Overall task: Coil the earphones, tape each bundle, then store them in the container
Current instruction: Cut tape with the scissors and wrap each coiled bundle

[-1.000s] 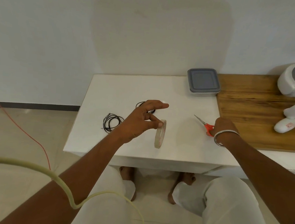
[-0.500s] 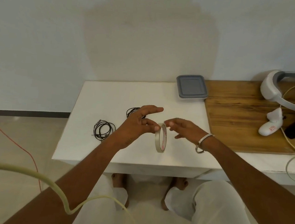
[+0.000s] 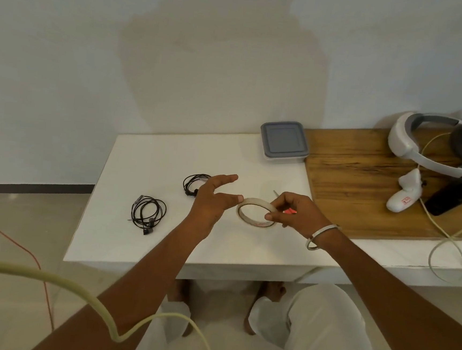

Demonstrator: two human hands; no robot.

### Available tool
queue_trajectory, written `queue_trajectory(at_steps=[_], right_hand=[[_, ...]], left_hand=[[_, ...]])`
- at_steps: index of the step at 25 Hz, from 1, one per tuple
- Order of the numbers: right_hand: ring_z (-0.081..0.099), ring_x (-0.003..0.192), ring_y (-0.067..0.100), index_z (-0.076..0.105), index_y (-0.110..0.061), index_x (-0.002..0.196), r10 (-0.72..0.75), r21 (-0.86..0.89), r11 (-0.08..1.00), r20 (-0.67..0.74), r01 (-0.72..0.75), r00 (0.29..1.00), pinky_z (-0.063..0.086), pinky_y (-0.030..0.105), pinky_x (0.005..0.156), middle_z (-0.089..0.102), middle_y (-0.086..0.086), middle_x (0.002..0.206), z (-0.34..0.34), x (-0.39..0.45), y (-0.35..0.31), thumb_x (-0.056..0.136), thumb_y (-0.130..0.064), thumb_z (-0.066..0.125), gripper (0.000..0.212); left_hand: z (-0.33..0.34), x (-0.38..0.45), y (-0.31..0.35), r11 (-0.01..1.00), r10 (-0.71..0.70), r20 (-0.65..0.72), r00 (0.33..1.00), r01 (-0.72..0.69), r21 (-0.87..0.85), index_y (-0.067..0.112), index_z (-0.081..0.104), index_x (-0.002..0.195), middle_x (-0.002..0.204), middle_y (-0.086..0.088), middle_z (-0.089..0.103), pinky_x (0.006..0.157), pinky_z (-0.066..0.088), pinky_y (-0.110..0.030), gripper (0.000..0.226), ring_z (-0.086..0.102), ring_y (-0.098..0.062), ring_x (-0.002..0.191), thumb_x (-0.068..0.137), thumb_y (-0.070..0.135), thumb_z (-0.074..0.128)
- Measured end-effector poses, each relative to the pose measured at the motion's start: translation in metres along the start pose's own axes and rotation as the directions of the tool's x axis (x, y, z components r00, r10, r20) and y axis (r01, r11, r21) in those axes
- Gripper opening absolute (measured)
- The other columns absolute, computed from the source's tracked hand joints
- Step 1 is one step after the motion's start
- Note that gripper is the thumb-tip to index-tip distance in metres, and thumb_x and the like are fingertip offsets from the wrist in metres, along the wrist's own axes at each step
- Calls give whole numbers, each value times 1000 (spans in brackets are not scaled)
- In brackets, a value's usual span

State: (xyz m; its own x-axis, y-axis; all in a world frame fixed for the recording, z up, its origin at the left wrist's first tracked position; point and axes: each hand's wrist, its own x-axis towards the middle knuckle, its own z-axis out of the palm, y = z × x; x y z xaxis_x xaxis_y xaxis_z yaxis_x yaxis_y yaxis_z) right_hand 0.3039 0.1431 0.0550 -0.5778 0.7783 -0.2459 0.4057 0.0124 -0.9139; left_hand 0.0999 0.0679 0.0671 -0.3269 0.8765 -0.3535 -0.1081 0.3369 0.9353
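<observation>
A roll of pale tape (image 3: 251,222) hangs above the white table (image 3: 147,156), lying almost flat. My right hand (image 3: 297,212) pinches its right rim between thumb and fingers. My left hand (image 3: 212,199) is at its left side, thumb tip touching the rim and index finger stretched out straight. Two coiled black earphone bundles lie on the table: one (image 3: 148,212) at the left, another (image 3: 192,184) partly behind my left hand. The container with a grey lid (image 3: 284,140) stands shut at the table's back.
Scissors (image 3: 276,193) with a red handle lie mostly hidden behind my right hand. On the wooden board (image 3: 358,180) to the right are a white headset (image 3: 411,146), a white controller (image 3: 404,197) and a dark phone (image 3: 445,200). A pale cable (image 3: 447,238) loops over the table's front edge.
My right hand left the scissors, came over and took hold of the tape roll. The roll turned from upright to nearly flat. My left hand stayed at the roll's left side.
</observation>
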Motion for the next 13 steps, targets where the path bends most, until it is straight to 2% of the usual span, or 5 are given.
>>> queue_trajectory(at_steps=[3,5,7,10,13], right_hand=[[51,69,7,58,-21,78,-23,-155,988,-27,18,999,44,17,63,59,-8,77,1,-5,4,70,-19,82,26],[49,69,7,50,-29,74,-69,-305,951,-32,55,997,39,17,63,57,-9,79,6,-9,9,70,-24,82,33],[50,73,12,47,-29,76,-109,-497,864,-24,82,994,37,21,65,56,-6,85,11,-11,14,74,-32,78,32],[49,81,13,53,-19,96,-129,-752,654,-3,83,992,38,22,67,57,-1,103,20,-13,19,82,-38,69,28],[58,103,21,53,-14,118,-73,-824,565,11,51,997,49,29,85,55,8,125,32,-6,29,86,-37,65,42]], left_hand=[[16,9,-7,996,-36,-42,998,33,-82,21,67,113,132,3,54,104,47,-41,46,58,-13,115,75,0,78],[27,16,-11,993,-71,-62,996,65,-94,15,65,119,131,1,53,102,49,-40,49,63,-14,104,75,-3,77],[38,26,-19,994,-99,-88,991,94,-55,14,63,120,130,1,54,100,51,-39,52,64,-15,100,74,-5,77],[51,41,-37,989,-143,-139,980,146,10,15,63,119,127,2,54,98,52,-38,53,62,-21,108,72,-4,78],[58,51,-51,978,-126,-194,973,155,141,17,62,119,125,5,53,100,48,-32,53,55,-16,113,71,0,78]])
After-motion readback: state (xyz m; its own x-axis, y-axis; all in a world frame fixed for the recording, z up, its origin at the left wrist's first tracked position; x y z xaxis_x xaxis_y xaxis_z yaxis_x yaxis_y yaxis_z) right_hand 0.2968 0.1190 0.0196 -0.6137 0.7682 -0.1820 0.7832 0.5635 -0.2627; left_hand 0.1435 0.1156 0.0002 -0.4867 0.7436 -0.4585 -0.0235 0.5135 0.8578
